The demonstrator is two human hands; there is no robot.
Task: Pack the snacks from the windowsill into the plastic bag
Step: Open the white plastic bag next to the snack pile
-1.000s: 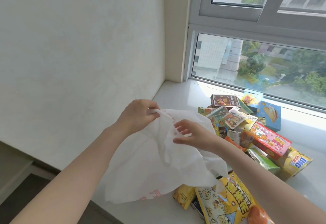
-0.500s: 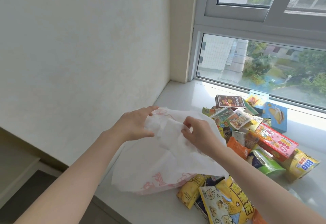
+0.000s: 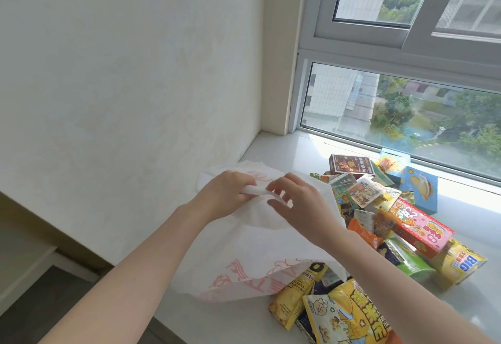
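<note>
A white plastic bag (image 3: 244,257) with red print hangs over the left part of the windowsill (image 3: 287,151). My left hand (image 3: 225,194) grips a folded edge of the bag at its top. My right hand (image 3: 298,202) pinches the same edge from the right with thumb and forefinger, the other fingers spread. A heap of snacks lies to the right: a pink box (image 3: 414,228), a brown box (image 3: 352,166), a blue box (image 3: 418,190), a yellow "BIG" pack (image 3: 458,265) and yellow bags (image 3: 349,316) at the front. The bag covers part of the heap.
A plain wall stands on the left. The window (image 3: 406,116) runs along the back of the sill. The sill's front edge drops to a dark floor (image 3: 40,308) at lower left. Bare sill shows behind the bag near the corner.
Both hands have come closer together at the bag's top edge and lifted it. The bag has turned so more of its red print shows at the bottom.
</note>
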